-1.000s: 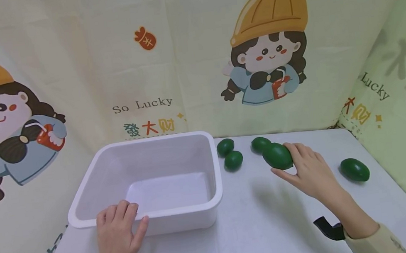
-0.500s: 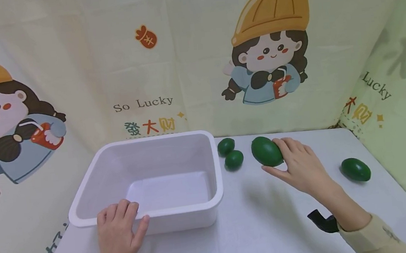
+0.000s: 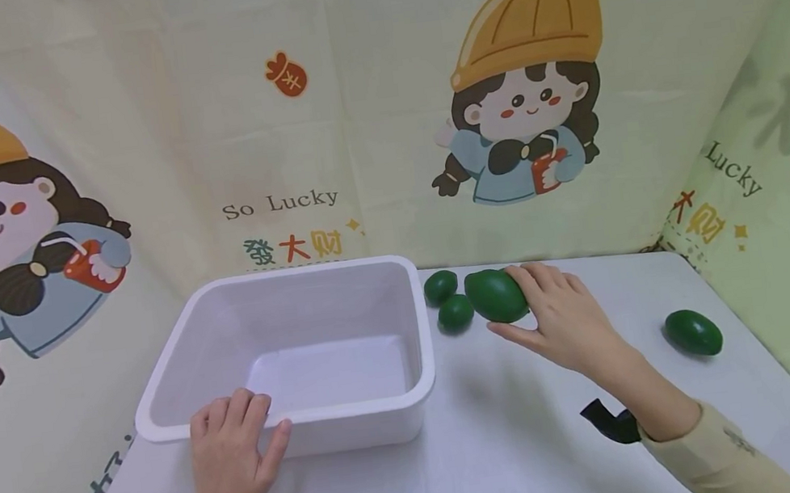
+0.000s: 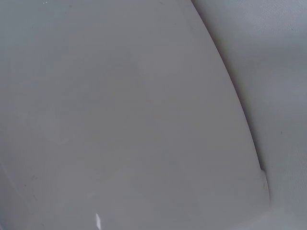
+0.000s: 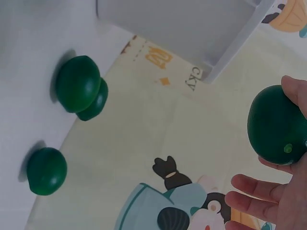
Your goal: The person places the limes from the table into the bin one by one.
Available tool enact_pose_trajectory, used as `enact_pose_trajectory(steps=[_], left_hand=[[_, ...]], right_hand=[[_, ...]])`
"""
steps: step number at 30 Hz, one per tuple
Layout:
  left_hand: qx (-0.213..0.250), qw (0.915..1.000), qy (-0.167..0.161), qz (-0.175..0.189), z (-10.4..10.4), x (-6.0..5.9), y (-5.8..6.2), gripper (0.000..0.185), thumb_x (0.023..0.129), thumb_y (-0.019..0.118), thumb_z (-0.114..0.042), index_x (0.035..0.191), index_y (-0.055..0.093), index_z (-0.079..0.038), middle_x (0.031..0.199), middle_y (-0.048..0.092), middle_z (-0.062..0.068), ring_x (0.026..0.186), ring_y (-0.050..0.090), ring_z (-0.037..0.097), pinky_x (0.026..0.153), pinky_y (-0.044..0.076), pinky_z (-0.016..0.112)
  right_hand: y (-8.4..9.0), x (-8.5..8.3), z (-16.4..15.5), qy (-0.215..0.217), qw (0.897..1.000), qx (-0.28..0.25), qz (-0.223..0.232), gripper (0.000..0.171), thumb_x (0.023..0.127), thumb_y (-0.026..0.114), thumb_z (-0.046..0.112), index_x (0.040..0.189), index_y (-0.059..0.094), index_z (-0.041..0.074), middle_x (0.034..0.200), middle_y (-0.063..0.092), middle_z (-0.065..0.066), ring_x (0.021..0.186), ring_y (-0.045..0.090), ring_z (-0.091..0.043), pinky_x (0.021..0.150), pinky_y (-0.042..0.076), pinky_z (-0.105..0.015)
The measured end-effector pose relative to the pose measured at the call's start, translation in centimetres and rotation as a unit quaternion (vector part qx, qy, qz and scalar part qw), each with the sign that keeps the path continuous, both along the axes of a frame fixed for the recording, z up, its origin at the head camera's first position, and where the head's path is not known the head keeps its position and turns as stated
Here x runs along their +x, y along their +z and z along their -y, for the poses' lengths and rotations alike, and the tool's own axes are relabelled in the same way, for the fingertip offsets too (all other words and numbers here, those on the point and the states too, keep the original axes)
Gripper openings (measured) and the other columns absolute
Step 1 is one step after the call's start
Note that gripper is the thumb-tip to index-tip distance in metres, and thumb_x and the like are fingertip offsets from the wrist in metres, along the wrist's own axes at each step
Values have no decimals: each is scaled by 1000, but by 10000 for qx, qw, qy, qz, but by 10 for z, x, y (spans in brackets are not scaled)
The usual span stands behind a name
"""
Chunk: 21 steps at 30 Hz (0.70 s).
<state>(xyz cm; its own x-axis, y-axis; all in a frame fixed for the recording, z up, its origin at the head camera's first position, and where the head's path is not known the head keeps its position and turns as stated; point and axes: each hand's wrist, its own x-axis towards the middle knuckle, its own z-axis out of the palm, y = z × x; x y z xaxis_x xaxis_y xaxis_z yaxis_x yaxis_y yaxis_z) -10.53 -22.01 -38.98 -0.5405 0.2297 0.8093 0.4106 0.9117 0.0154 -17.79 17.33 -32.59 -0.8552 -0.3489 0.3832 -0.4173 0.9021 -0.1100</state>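
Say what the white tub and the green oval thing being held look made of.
White tub: probably moulded plastic; smooth surface, rounded corners, thick rim. Green oval thing: softly shiny and evenly green; perhaps plastic imitation fruit, though real skin is possible.

The tub [image 3: 329, 311] looks like smooth white plastic with a soft sheen. Each fruit [image 3: 496, 297] has a smooth, glossy green skin catching small highlights. The table [image 3: 492, 455] shows a matt white surface. The backdrop [image 3: 390, 141] looks like printed cloth, matt and faintly creased. The sleeve [image 3: 714, 450] is matt beige fabric.
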Motion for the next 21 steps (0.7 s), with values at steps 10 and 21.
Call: enact_pose_trajectory(steps=[10, 21], left_hand=[[-7, 10000, 33, 44, 0, 1, 0, 51, 92, 29, -48, 82, 52, -4, 78, 46, 9, 70, 40, 29, 69, 27, 45], [-111, 9993, 121, 327, 3, 1, -1, 52, 92, 27, -49, 83, 52, -5, 79, 47, 10, 73, 40, 29, 70, 28, 45]], right_hand=[[5, -1, 17, 259, 9996, -45, -60, 74, 74, 63, 56, 126, 46, 6, 121, 47, -14, 111, 45, -33, 90, 36, -54], [11, -2, 35, 469, 9989, 45, 13, 75, 74, 62, 58, 126, 47, 7, 122, 48, -13, 112, 45, -31, 91, 37, -52]])
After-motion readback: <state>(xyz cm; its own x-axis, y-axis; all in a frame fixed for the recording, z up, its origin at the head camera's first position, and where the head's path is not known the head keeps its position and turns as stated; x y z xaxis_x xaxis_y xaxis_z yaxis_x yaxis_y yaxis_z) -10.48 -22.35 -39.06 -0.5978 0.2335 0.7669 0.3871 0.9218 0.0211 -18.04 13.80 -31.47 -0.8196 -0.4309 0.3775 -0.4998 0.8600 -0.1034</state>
